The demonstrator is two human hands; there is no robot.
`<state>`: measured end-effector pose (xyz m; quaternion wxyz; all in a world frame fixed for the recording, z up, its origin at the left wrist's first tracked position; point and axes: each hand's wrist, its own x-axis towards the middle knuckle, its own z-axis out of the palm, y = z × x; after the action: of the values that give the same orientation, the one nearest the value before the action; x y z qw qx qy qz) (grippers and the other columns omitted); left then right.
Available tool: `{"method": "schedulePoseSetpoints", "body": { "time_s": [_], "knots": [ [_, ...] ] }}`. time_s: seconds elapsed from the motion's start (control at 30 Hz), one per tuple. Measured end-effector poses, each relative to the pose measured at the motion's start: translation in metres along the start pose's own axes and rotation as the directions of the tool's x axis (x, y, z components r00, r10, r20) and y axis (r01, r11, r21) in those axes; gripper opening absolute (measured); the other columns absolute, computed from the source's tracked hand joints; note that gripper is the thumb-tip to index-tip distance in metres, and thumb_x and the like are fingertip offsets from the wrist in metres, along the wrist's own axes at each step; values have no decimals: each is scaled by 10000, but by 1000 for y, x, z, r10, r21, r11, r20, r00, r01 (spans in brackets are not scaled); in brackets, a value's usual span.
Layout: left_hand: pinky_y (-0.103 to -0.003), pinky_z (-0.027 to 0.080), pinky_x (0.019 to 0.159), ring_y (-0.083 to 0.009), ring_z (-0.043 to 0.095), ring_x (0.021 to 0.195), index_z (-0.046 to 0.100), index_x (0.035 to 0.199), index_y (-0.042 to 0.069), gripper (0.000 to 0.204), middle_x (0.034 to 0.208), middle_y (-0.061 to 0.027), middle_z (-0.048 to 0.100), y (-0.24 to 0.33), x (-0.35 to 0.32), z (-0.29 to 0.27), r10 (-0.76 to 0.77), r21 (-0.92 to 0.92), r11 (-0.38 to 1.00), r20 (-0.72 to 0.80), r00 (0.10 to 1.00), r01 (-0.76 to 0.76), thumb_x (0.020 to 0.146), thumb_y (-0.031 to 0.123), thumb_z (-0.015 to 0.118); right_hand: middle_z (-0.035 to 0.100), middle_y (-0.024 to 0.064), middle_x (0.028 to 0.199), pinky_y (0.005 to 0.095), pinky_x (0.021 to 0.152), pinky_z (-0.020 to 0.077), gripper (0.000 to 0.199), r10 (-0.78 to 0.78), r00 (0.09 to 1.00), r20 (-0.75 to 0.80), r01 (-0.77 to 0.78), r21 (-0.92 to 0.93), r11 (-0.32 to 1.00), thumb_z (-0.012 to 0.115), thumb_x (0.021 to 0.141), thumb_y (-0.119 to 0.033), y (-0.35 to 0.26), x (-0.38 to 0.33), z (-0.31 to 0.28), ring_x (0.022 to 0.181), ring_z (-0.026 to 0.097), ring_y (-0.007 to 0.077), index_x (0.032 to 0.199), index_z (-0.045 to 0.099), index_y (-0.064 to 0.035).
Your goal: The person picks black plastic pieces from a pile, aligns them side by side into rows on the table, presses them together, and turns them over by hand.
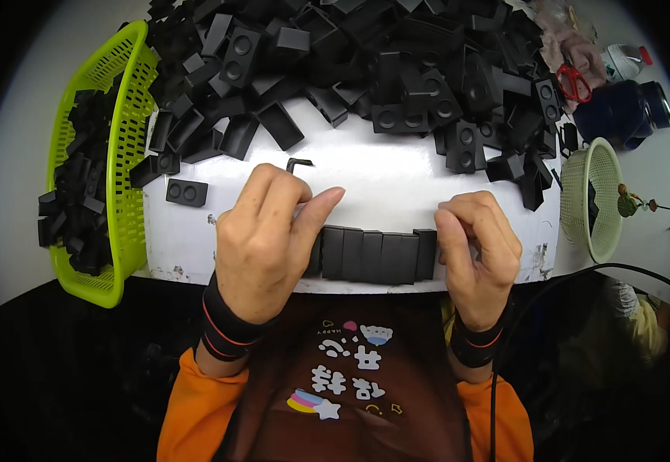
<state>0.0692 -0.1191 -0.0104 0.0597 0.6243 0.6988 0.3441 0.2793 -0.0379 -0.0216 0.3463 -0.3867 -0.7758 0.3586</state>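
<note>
My left hand (262,239) is above the near left part of the white work surface, fingers curled and thumb stretched to the right. Just beyond its knuckles shows a small bent black piece (299,162); whether the hand holds it is hidden. My right hand (483,258) is closed, thumb and fingertips together at the right end of a row of black rectangular housings (371,256). Anything between those fingertips is too small to make out. The housings stand side by side along the near edge, the left end partly covered by my left hand.
A large heap of black housings (420,85) covers the far side. One two-holed housing (187,192) lies apart at left. A green basket (134,177) of black parts stands left. At right are a pale basket (603,154), red scissors (574,83), a dark blue flask (616,112) and a black cable (581,271).
</note>
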Motion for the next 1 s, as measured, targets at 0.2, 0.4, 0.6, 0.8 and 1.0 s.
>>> {"method": "schedulePoseSetpoints", "body": {
  "time_s": [0.2,0.4,0.6,0.8,1.0],
  "knots": [
    [-275,560,654,-183,674,759,702,987,-32,361,1101,-179,632,-5,-54,-24,64,-301,953,122,990,-25,681,36,881,598,262,1211,340,791,549,474,-215,949,232,206,61,977,848,678,39,-3,-36,-20,911,635,253,1110,658,87],
    [-267,558,623,-187,683,730,714,914,-47,234,947,-150,656,14,-40,-29,38,-288,958,62,997,-18,717,-34,839,652,234,1071,277,624,540,187,-175,978,114,164,105,981,771,779,99,-20,-30,-28,720,652,193,929,660,103],
    [-316,515,679,-243,629,836,618,1194,-63,632,1139,-181,620,10,-15,-9,37,-131,991,172,984,-14,770,341,856,634,213,1051,282,637,526,257,-98,994,44,98,-4,995,541,876,166,-7,-10,-16,737,635,221,1117,622,127],
    [-430,511,739,-347,539,933,621,1252,7,1014,1205,-196,556,43,-22,22,110,240,958,203,973,-158,568,736,794,646,227,1047,276,680,504,505,-149,988,-44,148,-28,989,380,723,275,-2,-34,-4,760,602,185,1149,613,138],
    [-449,503,742,-363,528,933,638,1101,20,813,1148,-168,551,46,-25,18,97,189,972,220,971,-140,551,570,874,665,228,977,270,623,521,474,-163,986,-34,167,163,972,411,715,276,1,-49,-7,712,639,190,1104,637,126]
  ]
}}
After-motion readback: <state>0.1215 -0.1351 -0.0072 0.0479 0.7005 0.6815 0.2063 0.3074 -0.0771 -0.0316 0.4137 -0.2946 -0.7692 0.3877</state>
